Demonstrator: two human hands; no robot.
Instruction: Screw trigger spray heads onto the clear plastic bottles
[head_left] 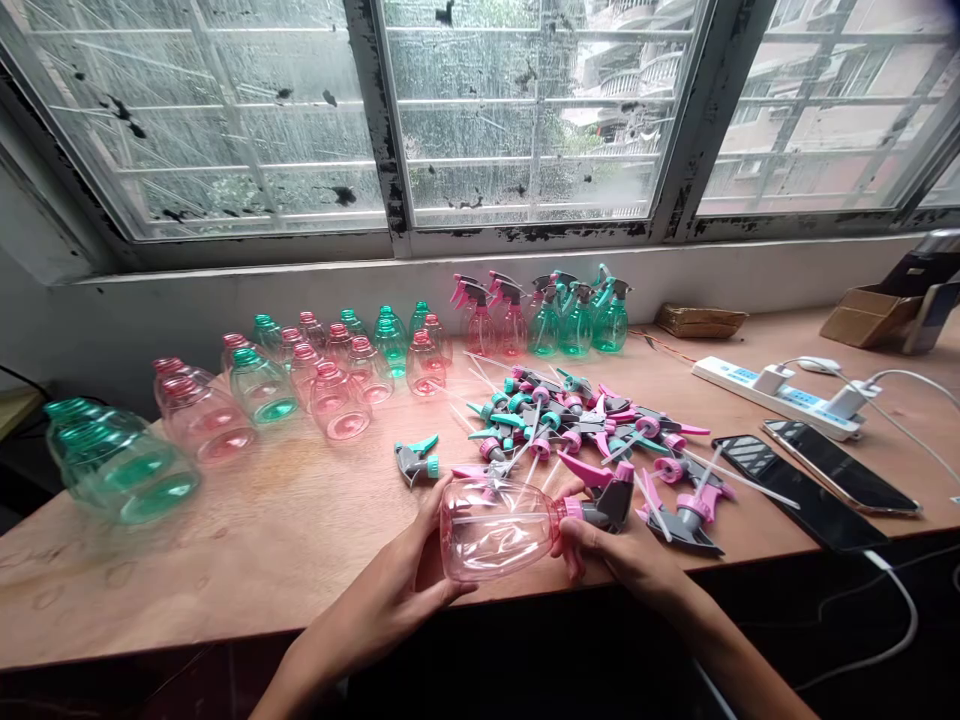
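A clear pink spray bottle [499, 530] lies sideways in my two hands above the table's front edge. Its base is cradled by my left hand [429, 575], thumb below and fingers behind. My right hand [600, 545] grips the neck end, around the pink collar of a grey and pink spray head [611, 500]. The white dip tube runs inside the bottle. Just beyond the bottle lies a heap of loose spray heads [555, 415] in pink, green and grey. One grey and green spray head [417, 460] rests apart, left of the heap.
Open pink and green bottles [341, 400] stand in rows on the left. Several bottles with spray heads [510, 325] stand by the wall. To the right are two phones [802, 490], a white power strip [776, 395] with cables, and a cardboard box [862, 320].
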